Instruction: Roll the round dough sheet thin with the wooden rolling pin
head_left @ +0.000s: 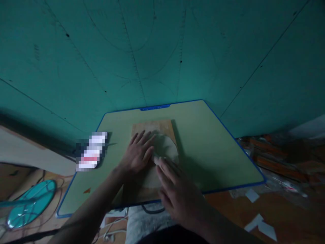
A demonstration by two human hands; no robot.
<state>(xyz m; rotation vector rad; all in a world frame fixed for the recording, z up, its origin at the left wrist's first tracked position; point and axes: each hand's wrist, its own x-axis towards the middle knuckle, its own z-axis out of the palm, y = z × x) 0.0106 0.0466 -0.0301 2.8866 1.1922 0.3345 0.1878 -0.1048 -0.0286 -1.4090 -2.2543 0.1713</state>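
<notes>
A round whitish disc (166,147) lies on a rectangular wooden board (164,124) near the middle of a small folding table (208,142). My left hand (137,154) rests flat on the disc's left side, its fingers apart and pointing away from me. Just to the right, my right hand (175,193) reaches over the near right part of the disc, fingers close together and bent downward. A small pale piece (155,158) shows at its fingertips, beside my left thumb; its kind is too dim to make out. My hands cover much of the disc's near half.
On the table's left side lies a pixelated object (92,152), with a small brown scrap (87,190) nearer me. A green wall (162,51) rises behind the table. A teal round base (33,203) and cables are at floor left; papers (261,227) lie at right.
</notes>
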